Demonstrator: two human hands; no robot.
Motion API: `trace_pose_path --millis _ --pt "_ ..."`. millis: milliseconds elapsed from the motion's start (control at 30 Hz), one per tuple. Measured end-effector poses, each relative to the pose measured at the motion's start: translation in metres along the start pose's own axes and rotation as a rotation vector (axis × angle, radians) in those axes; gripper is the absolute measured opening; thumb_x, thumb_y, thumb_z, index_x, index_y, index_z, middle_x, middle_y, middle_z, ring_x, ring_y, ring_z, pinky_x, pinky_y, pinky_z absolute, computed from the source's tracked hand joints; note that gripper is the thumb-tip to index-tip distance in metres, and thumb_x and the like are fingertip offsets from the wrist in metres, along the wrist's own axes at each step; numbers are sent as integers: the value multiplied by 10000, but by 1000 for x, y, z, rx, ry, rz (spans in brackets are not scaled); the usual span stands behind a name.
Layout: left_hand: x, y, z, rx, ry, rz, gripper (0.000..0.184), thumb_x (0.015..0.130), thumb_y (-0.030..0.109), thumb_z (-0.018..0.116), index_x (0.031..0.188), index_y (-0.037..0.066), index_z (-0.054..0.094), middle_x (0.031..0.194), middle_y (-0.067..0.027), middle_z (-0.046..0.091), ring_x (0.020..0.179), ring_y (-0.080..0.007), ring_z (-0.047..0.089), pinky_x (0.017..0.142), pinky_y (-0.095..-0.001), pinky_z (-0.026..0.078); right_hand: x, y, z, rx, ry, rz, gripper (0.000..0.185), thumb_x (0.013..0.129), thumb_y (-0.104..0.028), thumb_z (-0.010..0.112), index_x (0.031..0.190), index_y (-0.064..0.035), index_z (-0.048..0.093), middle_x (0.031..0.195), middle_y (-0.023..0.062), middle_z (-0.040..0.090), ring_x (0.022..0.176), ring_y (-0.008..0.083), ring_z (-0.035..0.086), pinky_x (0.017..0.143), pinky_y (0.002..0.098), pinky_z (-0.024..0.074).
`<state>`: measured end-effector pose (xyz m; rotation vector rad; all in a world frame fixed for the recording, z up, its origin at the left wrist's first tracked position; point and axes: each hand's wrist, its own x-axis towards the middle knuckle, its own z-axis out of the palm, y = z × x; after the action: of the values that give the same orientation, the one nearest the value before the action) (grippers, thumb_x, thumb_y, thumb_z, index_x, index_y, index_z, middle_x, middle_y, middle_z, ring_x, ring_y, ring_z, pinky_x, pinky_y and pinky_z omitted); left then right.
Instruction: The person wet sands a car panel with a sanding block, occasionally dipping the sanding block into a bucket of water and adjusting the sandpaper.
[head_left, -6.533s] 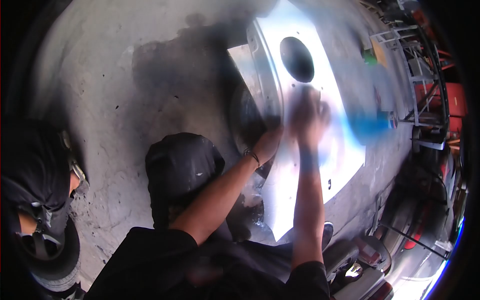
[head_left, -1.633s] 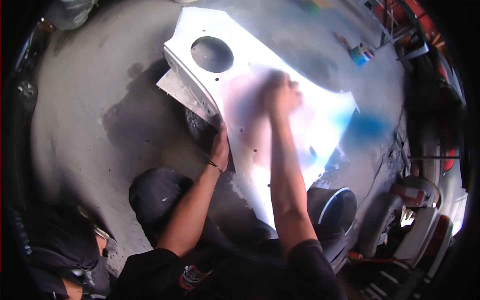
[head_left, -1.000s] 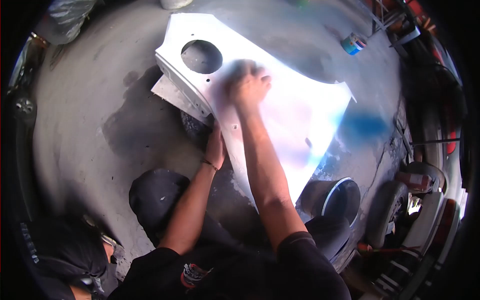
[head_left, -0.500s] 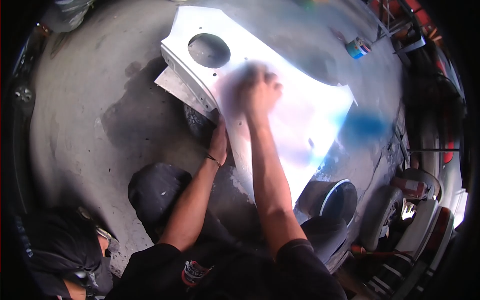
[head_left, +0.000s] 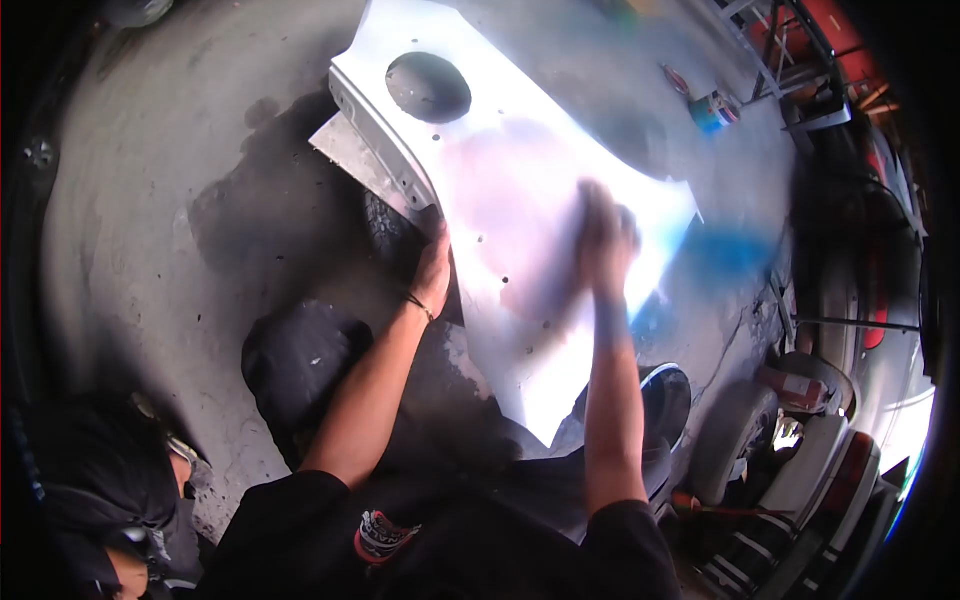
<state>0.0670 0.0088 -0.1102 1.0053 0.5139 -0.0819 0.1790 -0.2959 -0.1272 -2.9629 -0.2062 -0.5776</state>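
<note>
A white car body panel (head_left: 540, 340), shaped like a fender, with a round opening and several small holes, lies tilted in front of me. A dull pinkish patch covers its middle. My left hand (head_left: 434, 272) grips the panel's left edge, its fingers partly hidden underneath. Over the right part of the panel, my right hand (head_left: 606, 245) is bent down against the surface and smeared by motion. Its fingers look curled, and whatever lies under them cannot be made out. Beneath the panel's left side are a flat light board (head_left: 350, 155) and a dark tyre-like support (head_left: 385, 228).
A bucket (head_left: 668, 405) stands by my right knee. Farther off on the concrete floor is a paint can (head_left: 714, 112). Along the right are a wheel (head_left: 738, 440), car bumpers (head_left: 800, 500) and a metal frame (head_left: 760, 50). Another person (head_left: 110, 490) is at the lower left.
My right hand has moved right and down across the panel, from near the round opening toward the right edge. My left hand stays at the left edge. The view has shifted slightly.
</note>
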Motion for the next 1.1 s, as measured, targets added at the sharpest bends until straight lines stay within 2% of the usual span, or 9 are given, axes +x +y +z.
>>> trace_pose_path --millis 100,233,267,333,367,433,533,667,1100 --pt "-15 14 3 452 157 75 812 1109 655 432 1548 -23 517 1421 -211 673 1298 -305 636 1105 -383 468 7 5 1 70 -93 93 687 878 -240 720 1524 -97 536 1522 198 563 1392 410 520 1184 613 358" --pt "3 8 -16 789 387 501 394 1009 320 741 1274 41 655 1078 -206 735 962 -360 721 887 -464 552 -52 -34 -58 55 66 -168 465 1059 -140 621 1520 -198 607 1504 66 642 1278 336 632 1085 477 484" --pt "6 12 -9 859 407 772 316 934 174 804 1183 54 650 1027 -170 720 986 -352 704 922 -490 523 -69 -36 -72 3 -28 -172 464 1042 -149 640 1506 -167 621 1485 78 656 1254 305 644 1078 459 488" --pt "-12 39 28 1160 223 1037 541 983 297 738 1387 -18 564 1450 -251 611 1411 -407 531 1205 -600 311 -79 -33 -112 143 -152 -88 470 1031 -112 628 1500 -146 625 1476 79 662 1233 298 643 1064 450 495" --pt "-12 36 49 1448 213 839 781 1046 462 607 1580 -65 388 1688 -299 357 1608 -424 285 1295 -653 138 -82 -27 -134 268 -285 -27 477 1020 -75 617 1494 -126 628 1467 80 668 1212 291 642 1049 442 503" --pt "22 6 73 1578 288 777 903 1079 593 445 1677 -49 231 1773 -261 181 1659 -422 115 1269 -733 65 -86 -6 -165 -49 -45 -254 496 1005 -5 576 1487 -108 634 1458 83 674 1230 303 625 1044 436 518" --pt "60 35 108 1725 365 607 981 1081 668 280 1696 -72 94 1793 -266 42 1673 -392 -37 1291 -700 -38 -97 40 -176 -30 191 -50 504 1056 12 498 1531 -114 612 1388 108 697 1101 299 616 951 449 530" --pt "69 22 140 1659 448 533 1008 1074 662 296 1675 -122 91 1779 -310 29 1663 -431 -64 1277 -711 -85 -117 62 -205 432 158 421 426 1120 -235 580 1543 -192 607 1375 234 602 1290 354 579 1072 503 505" --pt "-92 -125 198 1797 253 724 997 1036 597 434 1619 -190 244 1721 -403 145 1630 -535 9 1250 -741 -78 -119 85 -245 427 355 401 393 1099 -213 606 1487 -223 668 1368 235 644 1280 384 593 1119 540 463"
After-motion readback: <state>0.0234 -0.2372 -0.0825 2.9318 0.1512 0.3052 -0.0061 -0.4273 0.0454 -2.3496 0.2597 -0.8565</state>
